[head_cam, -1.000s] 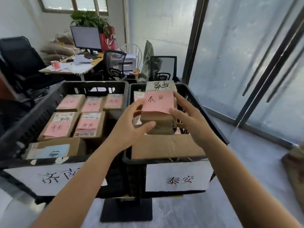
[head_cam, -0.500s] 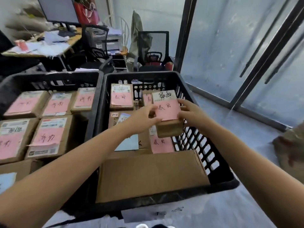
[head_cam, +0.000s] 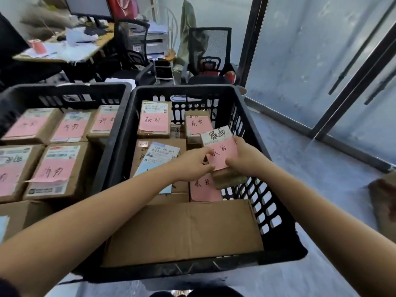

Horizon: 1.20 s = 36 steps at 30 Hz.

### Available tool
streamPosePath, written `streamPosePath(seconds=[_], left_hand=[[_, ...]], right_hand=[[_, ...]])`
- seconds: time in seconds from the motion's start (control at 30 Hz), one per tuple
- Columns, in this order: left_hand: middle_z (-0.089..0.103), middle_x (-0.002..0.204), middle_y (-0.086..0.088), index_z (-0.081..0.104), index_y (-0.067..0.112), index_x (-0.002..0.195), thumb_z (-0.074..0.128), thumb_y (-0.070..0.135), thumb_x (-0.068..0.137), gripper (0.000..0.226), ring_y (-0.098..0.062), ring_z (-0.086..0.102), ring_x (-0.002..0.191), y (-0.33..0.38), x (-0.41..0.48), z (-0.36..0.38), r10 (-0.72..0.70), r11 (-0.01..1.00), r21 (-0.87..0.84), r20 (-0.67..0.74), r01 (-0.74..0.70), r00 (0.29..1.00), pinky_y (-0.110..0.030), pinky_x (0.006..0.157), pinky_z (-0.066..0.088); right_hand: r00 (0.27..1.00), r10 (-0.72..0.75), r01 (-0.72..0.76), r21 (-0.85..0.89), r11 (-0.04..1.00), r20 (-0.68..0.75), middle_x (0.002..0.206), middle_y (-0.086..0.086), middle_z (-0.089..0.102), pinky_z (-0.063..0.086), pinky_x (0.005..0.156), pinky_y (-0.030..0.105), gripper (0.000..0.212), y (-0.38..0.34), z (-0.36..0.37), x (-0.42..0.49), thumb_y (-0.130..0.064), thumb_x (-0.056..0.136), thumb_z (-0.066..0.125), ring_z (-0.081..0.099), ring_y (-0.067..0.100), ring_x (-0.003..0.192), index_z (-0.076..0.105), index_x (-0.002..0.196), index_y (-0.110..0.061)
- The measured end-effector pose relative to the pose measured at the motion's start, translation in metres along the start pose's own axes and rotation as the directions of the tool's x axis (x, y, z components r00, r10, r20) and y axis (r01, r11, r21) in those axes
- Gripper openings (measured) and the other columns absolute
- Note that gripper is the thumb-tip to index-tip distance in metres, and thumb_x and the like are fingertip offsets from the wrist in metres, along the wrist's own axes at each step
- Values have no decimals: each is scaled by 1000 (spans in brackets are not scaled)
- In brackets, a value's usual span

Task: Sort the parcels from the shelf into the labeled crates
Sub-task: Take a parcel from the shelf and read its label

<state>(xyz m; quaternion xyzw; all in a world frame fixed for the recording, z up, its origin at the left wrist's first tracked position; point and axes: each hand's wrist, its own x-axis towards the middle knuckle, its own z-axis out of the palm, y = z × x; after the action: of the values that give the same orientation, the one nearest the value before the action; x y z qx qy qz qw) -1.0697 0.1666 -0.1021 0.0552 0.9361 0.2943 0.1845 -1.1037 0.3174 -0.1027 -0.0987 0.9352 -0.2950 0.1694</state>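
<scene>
A small brown parcel [head_cam: 222, 155] with a pink handwritten slip is held low inside the right black crate [head_cam: 276, 221], near its right wall. My left hand [head_cam: 194, 163] grips its left side and my right hand [head_cam: 243, 158] grips its right side. It hangs over another pink-slip parcel [head_cam: 203, 188] lying in the crate. Further back in that crate lie two more pink-slip parcels [head_cam: 154, 120] [head_cam: 198, 124] and a parcel with a blue label [head_cam: 157, 154]. A large plain cardboard box [head_cam: 182, 232] fills the crate's near end.
The left black crate [head_cam: 64, 93] holds several brown parcels with pink slips. Behind the crates stand a cluttered desk [head_cam: 64, 48], office chairs [head_cam: 211, 58] and a printer. Glass doors [head_cam: 321, 61] run along the right. A brown object [head_cam: 383, 202] lies on the floor at the right edge.
My hands have carried the parcel down from above the crate rim into the right crate, toward its right wall. The view has moved closer and tilted down over the crates.
</scene>
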Motion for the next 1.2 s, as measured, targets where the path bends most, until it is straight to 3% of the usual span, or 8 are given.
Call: streamPosePath(seconds=[0.1,0.23,0.4,0.63,0.83,1.0,1.1,1.2], left_hand=[[53,129,-10,33,17,141,50,24,94,51,-22,58,105,6,5,6,8,999,31,33,-9,999,-36,88,49],[48,133,-10,33,18,141,52,20,93,51,-21,59,102,10,12,13,14,999,41,54,-17,998,-30,76,50],[53,123,-9,40,19,136,56,19,91,47,-20,61,94,10,16,9,16,998,-58,93,-10,996,-35,85,53],[58,94,-1,26,17,145,58,16,90,63,-15,63,82,6,24,12,3,976,-215,106,19,994,-37,87,54],[62,100,-9,27,14,145,54,11,92,60,-14,62,80,1,28,7,29,983,-184,126,-6,992,-33,86,53],[53,90,2,31,13,143,55,8,91,57,-13,58,80,-8,30,11,7,974,-226,131,23,991,-36,91,52],[56,108,-7,34,11,142,57,12,91,56,-19,59,86,-7,31,16,36,980,-197,142,-8,989,-35,88,53],[51,127,-12,29,17,144,56,18,91,59,-22,59,90,-4,36,25,65,998,3,135,-66,989,-32,71,52]], right_hand=[[1000,15,-14,-104,995,10,126,18,48,34,55,20,62,5,1,-2,-16,87,56,49,24,93,24,139,-4],[998,59,-54,-233,971,14,127,22,46,43,74,33,68,10,4,-5,-21,87,56,52,34,108,19,139,4],[994,107,-89,-380,921,26,137,23,39,43,91,35,80,6,3,-7,-26,91,53,46,33,121,5,144,10],[995,100,-95,-500,861,-17,133,19,40,37,76,32,77,3,12,-19,-29,90,54,49,32,116,8,144,2],[995,92,-93,-585,806,-32,134,18,40,35,73,31,67,-2,16,-16,-30,92,51,48,30,115,20,142,2],[993,115,-97,-617,781,-11,134,20,39,43,81,34,68,-5,21,-9,-29,92,52,49,33,114,21,142,3],[984,171,-123,-541,832,40,134,23,38,44,86,34,69,1,18,-3,-22,90,56,49,33,115,18,142,4],[972,224,-158,-528,834,64,139,23,30,41,96,37,72,7,23,1,-19,90,55,43,35,121,12,143,3]])
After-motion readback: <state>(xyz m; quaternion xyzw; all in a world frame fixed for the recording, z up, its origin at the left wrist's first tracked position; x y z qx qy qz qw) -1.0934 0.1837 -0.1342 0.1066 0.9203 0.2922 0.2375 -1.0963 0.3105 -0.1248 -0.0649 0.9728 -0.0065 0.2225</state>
